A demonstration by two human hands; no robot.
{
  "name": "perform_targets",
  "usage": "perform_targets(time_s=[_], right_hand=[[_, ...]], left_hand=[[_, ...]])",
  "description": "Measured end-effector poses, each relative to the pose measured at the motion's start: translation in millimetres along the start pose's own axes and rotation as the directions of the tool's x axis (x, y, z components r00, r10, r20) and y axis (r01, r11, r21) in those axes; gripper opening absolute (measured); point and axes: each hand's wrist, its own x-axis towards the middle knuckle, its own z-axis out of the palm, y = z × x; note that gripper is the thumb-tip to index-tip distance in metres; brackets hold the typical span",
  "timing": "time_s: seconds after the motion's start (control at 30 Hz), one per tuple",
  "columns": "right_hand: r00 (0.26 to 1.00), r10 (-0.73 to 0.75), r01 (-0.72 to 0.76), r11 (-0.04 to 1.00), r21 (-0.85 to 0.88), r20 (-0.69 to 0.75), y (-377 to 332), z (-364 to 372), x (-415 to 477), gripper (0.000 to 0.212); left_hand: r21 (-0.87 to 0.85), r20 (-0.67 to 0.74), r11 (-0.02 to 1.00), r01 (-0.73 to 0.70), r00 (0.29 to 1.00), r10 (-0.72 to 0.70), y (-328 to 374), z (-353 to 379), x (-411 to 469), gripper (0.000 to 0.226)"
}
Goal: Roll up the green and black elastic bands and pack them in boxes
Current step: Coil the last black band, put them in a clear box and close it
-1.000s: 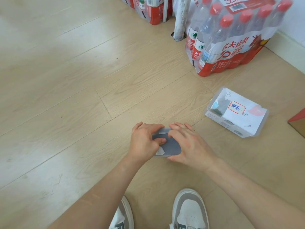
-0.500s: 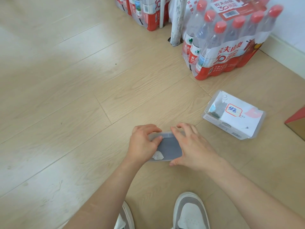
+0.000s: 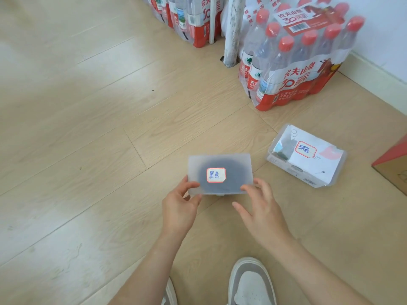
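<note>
The clear box labelled black [image 3: 220, 172] is held closed at mid-scene, apparently just above the floor [image 3: 88, 150]. The dark band [image 3: 235, 172] shows as a blur through its top. The left hand [image 3: 179, 208] pinches the near left corner, thumb on top, and the right hand [image 3: 262, 210] pinches the near right corner the same way. To finish well, squeeze along the near edge until the catch seats. Then lay it flat beside the green-labelled box [image 3: 306, 156] on the right, nearer than the bottle pack [image 3: 304, 62].
</note>
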Motion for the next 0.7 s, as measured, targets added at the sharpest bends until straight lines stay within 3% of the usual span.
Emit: perform_targets(time_s=[0.13,0.2,0.27,0.33,0.4,0.5,0.7], right_hand=[[0.998,-0.05,0.047,0.998,-0.051,-0.044,12,5,-3,0.029],[0.998,-0.057,0.053,0.993,-0.101,-0.036,14,0,1,0.03],[0.997,-0.062,0.051,0.977,-0.208,-0.043,24,-9,6,0.036],[0.995,0.01,-0.042,0.942,-0.333,-0.096,42,-25,15,0.047],[0.983,0.159,-0.184,0.879,-0.44,-0.093,62,-47,29,0.06],[0.935,0.346,-0.266,0.821,-0.506,0.07,102,-68,45,0.06],[0.962,0.269,-0.24,0.917,-0.318,0.05,139,-78,38,0.076]], left_hand=[[0.276,0.022,0.942,-0.189,0.981,0.191,-9,3,1,0.026],[0.543,0.043,0.77,-0.334,0.927,0.372,-14,1,3,0.027],[0.682,0.133,0.584,-0.439,0.861,0.491,-16,2,4,0.027],[0.697,0.22,0.504,-0.51,0.821,0.527,-14,6,4,0.024],[0.694,0.249,0.489,-0.528,0.814,0.525,-10,10,7,0.022],[0.715,0.261,0.465,-0.522,0.817,0.514,0,11,18,0.018],[0.728,0.305,0.376,-0.573,0.762,0.571,27,32,58,0.042]])
